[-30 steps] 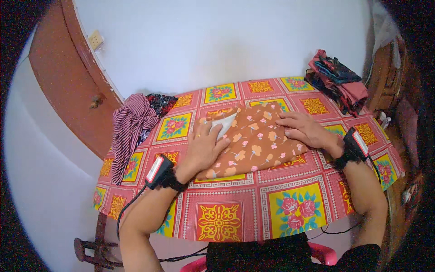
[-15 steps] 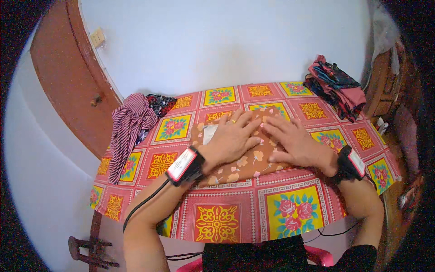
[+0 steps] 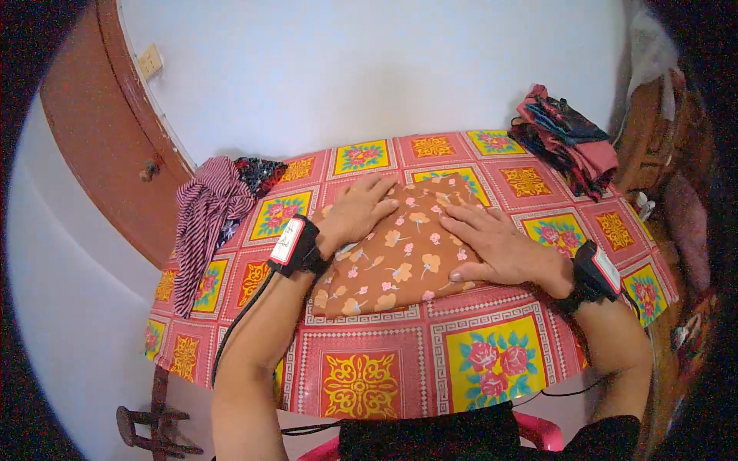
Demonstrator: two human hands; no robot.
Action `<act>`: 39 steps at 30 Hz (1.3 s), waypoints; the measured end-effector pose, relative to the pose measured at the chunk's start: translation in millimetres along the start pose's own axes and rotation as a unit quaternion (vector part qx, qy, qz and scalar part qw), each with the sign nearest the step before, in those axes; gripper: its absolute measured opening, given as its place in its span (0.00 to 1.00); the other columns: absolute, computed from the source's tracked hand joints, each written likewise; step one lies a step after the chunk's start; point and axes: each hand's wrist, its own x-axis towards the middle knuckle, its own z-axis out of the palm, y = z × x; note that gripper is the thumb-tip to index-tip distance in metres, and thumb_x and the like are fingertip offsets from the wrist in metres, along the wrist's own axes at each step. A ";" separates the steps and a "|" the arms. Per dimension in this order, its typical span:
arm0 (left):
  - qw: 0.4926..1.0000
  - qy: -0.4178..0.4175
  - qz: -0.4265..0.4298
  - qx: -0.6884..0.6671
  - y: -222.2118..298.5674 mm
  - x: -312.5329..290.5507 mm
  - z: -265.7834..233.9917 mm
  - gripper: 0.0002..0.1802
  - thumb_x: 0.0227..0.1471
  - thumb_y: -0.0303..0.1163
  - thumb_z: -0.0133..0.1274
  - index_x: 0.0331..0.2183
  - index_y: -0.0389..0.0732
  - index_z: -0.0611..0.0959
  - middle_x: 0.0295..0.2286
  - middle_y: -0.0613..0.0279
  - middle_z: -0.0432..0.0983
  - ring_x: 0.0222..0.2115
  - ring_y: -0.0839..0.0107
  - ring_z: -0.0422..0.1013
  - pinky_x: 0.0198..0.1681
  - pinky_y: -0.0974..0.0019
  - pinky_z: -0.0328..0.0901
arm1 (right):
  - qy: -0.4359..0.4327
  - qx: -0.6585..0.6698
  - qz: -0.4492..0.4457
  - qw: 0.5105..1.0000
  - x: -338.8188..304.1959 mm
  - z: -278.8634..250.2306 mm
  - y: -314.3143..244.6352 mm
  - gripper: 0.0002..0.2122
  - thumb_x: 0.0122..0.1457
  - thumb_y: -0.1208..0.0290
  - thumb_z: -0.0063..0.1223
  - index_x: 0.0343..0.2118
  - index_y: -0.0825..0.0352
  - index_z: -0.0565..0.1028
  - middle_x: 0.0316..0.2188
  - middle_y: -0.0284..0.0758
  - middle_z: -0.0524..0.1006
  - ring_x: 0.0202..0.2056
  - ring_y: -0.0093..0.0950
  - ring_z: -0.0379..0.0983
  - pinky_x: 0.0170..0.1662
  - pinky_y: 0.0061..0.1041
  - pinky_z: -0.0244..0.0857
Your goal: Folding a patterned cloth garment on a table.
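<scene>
"Where is the brown floral cloth (image 3: 396, 253)?"

"Spread flat around the middle of the desk (image 3: 496, 365), under both of the person's hands"

"What is the left hand (image 3: 352, 211) doing there?"

"It rests palm down on the cloth's far left part. Its fingers (image 3: 373, 183) are stretched out with small gaps between them, the thumb stands well apart, and nothing is pinched"

"And the right hand (image 3: 507, 250)?"

"Also palm down, on the cloth's right part, fingers spread wide and thumb towards the near edge. They have hold of nothing either"

"Anything on the wrists?"

"A black strap with a white, red-edged device on each"

"What else is about?"

"At the left edge of the desk lies a striped cloth (image 3: 211, 207), with a dark patterned cloth (image 3: 261, 177) right beside it. A pile of pink and dark clothes (image 3: 569, 142) sits at the far right corner, and part of a pink chair (image 3: 544, 432) shows at the near side"
</scene>
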 end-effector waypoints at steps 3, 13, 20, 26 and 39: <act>0.993 0.115 0.025 -0.014 9.1 -16.1 -10.9 0.28 0.55 0.48 0.42 0.53 0.44 0.68 0.51 0.50 0.64 0.54 0.55 0.59 0.56 0.47 0.52 | 0.013 0.027 -0.004 1.000 -0.3 -0.6 1.4 0.38 0.53 0.41 0.46 0.60 0.66 0.59 0.62 0.46 0.55 0.62 0.45 0.50 0.61 0.49 0.42; 0.980 0.046 0.180 0.075 144.6 -77.5 -15.4 0.35 0.48 0.51 0.53 0.52 0.39 0.69 0.54 0.47 0.60 0.56 0.51 0.55 0.58 0.46 0.50 | 0.140 0.160 -0.040 0.976 6.8 -18.0 18.7 0.25 0.58 0.58 0.45 0.55 0.69 0.66 0.59 0.49 0.60 0.61 0.43 0.54 0.62 0.37 0.49; 0.985 0.003 0.166 0.043 146.3 -77.8 -2.3 0.42 0.47 0.51 0.54 0.57 0.37 0.62 0.56 0.44 0.56 0.58 0.48 0.53 0.58 0.45 0.49 | 0.053 0.096 -0.055 0.993 6.9 1.9 39.1 0.23 0.60 0.59 0.43 0.55 0.68 0.66 0.59 0.44 0.62 0.60 0.41 0.56 0.61 0.38 0.51; 0.985 0.001 0.169 0.018 142.1 -79.9 -4.4 0.41 0.47 0.48 0.55 0.57 0.37 0.62 0.56 0.46 0.56 0.58 0.49 0.52 0.59 0.48 0.47 | 0.017 0.012 0.071 0.997 -4.7 -9.8 66.5 0.23 0.60 0.58 0.41 0.55 0.67 0.67 0.58 0.42 0.63 0.59 0.40 0.57 0.60 0.37 0.51; 0.980 0.053 0.174 0.083 68.6 -95.2 -22.7 0.23 0.48 0.32 0.51 0.49 0.47 0.72 0.50 0.55 0.65 0.54 0.58 0.59 0.56 0.52 0.54 | 0.183 0.059 0.068 0.979 -2.7 -5.8 54.8 0.25 0.60 0.56 0.40 0.55 0.69 0.64 0.56 0.49 0.63 0.58 0.45 0.57 0.61 0.37 0.51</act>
